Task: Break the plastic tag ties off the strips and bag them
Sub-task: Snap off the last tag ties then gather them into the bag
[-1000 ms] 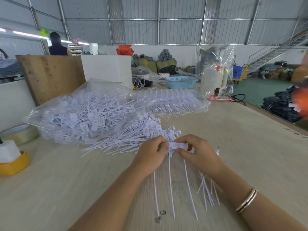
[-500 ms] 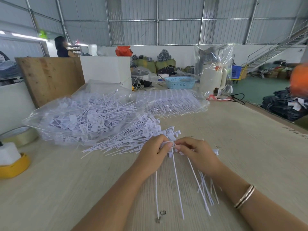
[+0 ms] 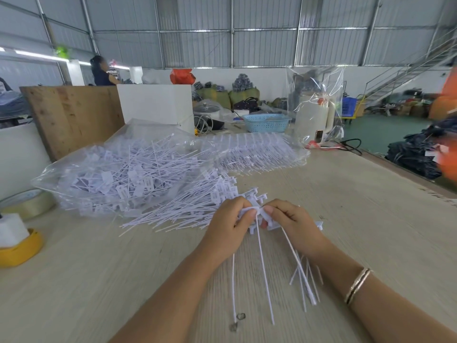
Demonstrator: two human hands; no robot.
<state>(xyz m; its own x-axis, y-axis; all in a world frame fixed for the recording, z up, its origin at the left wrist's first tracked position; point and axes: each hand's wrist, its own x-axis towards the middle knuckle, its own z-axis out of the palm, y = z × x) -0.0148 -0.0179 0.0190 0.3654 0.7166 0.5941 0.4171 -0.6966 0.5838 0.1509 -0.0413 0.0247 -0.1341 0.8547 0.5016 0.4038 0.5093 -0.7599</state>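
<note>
Left hand [image 3: 231,225]: fingers curled, thumb and forefinger pinched the head end of a white tag tie [image 3: 263,263]; its thin tail hung down toward the camera over the table [image 3: 358,219].
Right hand [image 3: 289,221]: fingers curled, pinched the white strip [image 3: 270,222] of tie heads right beside the left thumb; the two hands touched at the fingertips; gold bracelet [image 3: 357,285] sat on the wrist.
Tails under right hand: a small fan of white tails [image 3: 305,280] lay on the table below the right wrist — attached to the strip or loose, could not tell.
Loose pile [image 3: 188,206]: white ties lay heaped on the table just left of the hands, touching the bag's edge.
Bag [image 3: 118,179]: clear plastic, lying on its side at left-centre, stuffed with white ties; a second clear bag [image 3: 257,152] with rows of ties lay behind it.
Table edge, left: tape roll [image 3: 29,204]; yellow holder [image 3: 21,251] with a white block in it.
Background: blue basket [image 3: 265,122]; white box [image 3: 155,105]; wooden board [image 3: 74,115]; a person [image 3: 101,70] stood far back — blurred.
</note>
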